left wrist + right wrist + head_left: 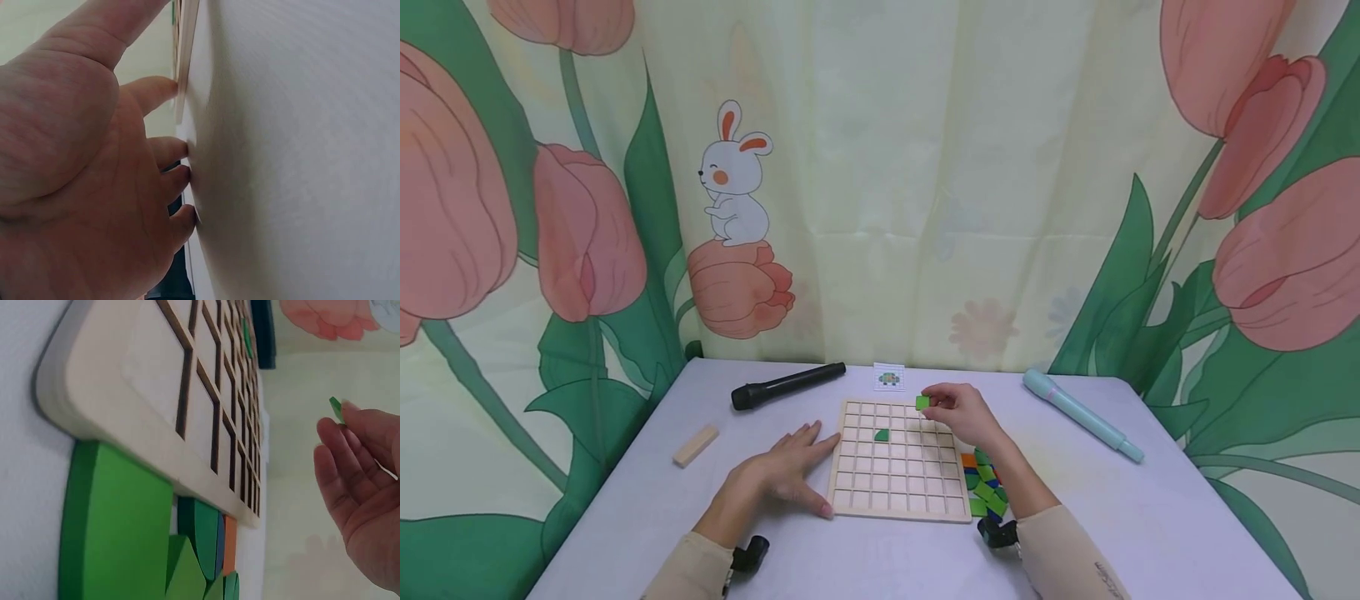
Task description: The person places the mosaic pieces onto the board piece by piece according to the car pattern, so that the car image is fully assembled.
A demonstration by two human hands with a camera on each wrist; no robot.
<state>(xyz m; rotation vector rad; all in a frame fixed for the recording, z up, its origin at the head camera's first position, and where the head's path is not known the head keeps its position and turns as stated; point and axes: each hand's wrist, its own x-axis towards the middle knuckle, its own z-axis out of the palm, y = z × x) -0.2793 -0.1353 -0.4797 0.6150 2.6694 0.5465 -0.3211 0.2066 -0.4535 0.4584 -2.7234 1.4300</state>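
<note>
A wooden grid board (898, 458) lies on the table with one dark green quarter-round tile (882, 435) in a cell toward its upper left. My right hand (966, 414) pinches a light green square tile (922, 402) between thumb and fingers over the board's far edge; in the right wrist view the tile (336, 408) is raised above the grid. My left hand (786, 471) is spread on the table with thumb and index finger at the board's left edge. Several green, blue and orange tiles (985, 490) lie heaped along the board's right side, partly hidden by my right forearm.
Behind the board stands a small card (889, 377) with a coloured pattern on a grid. A black microphone-shaped stick (788, 386) lies at the back left, a pale wooden block (696, 446) at the left. Toward the right is a light-blue stick (1082, 415). A printed curtain (925, 183) hangs behind.
</note>
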